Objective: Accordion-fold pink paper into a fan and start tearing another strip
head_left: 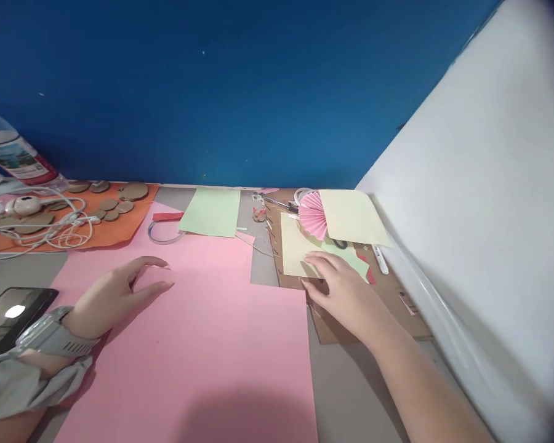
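A large pink paper sheet [212,344] lies flat in front of me, with a corner cut out at its upper right. Over its left part is my left hand [120,289], thumb and forefinger apart and nothing between them. My right hand [339,289] is at the sheet's upper right edge, fingers spread over a pale yellow paper [298,252]; whether the fingertips press on it I cannot tell. Just beyond are a pink pleated paper fan [313,216], another yellow sheet [355,216] and light green paper [354,257], partly covering a dark loop-shaped thing.
Brown cardboard [351,326] lies under the right-hand papers, beside a white marker [380,259]. A green sheet [212,212] is at the back. Leftward are a phone [16,320], tangled earphones [69,224], cardboard cutouts on orange paper [120,237] and a bottle [21,160]. Walls bound the back and right.
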A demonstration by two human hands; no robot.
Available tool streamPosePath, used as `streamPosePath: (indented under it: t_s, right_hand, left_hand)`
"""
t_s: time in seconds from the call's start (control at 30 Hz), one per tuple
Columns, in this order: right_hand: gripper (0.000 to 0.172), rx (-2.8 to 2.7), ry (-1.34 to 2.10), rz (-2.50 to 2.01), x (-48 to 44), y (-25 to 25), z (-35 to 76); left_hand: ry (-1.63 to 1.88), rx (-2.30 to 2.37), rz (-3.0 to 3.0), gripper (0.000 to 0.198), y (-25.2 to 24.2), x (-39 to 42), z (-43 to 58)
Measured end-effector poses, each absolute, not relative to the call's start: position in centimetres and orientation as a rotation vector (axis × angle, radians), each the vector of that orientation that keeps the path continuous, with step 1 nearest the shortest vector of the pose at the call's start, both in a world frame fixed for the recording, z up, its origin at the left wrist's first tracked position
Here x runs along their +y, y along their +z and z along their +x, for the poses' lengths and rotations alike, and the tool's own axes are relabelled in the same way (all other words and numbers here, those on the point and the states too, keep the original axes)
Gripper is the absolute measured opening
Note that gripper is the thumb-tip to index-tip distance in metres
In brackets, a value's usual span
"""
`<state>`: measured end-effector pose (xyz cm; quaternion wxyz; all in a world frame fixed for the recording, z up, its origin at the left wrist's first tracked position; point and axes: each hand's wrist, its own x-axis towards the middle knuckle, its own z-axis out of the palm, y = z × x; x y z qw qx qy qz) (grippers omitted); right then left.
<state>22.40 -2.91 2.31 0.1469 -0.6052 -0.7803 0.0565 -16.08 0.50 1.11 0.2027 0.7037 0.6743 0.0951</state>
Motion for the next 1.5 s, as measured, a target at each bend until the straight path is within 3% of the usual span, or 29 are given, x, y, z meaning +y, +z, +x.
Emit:
streamPosePath:
  t_s: [0.3,0.57,0.8,0.97,1.17,1.33,1.5]
  right_hand:
    - [0.021,-2.095,0.252,-1.846,-2.9,2.6,21.9]
    - [0.023,-2.039,0.842,-1.760,-4.0,3.4,20.1]
    - [0.029,-1.959,1.042,-1.806,-4.3,4.3,19.8]
    - [0.028,-1.912,1.001,-1.833,-4.1,4.1,20.0]
    - [0.012,-2.189,0.457,-1.764,-3.0,3.6,22.0]
    - [0.023,-2.394,0.238,-1.715,-2.9,4.2,23.5]
    - [0.019,-2.438,0.155,-1.730,-2.8,3.8,23.6]
  left_hand:
    - [0.289,1.879,2.002,0.051,0.9,0.6,-16.2]
    - [0.376,1.903,2.003,0.052,1.1,0.5,-15.8]
    - [0.562,1.927,1.965,0.056,1.0,0.3,-15.8]
    - [0.545,1.956,1.959,0.052,1.2,0.2,-15.7]
    - [0.444,2.021,1.953,0.053,1.5,0.2,-15.4]
    - [0.381,2.029,1.952,0.051,1.8,0.2,-15.0]
    - [0.340,2.047,1.924,0.048,2.4,0.1,-14.6]
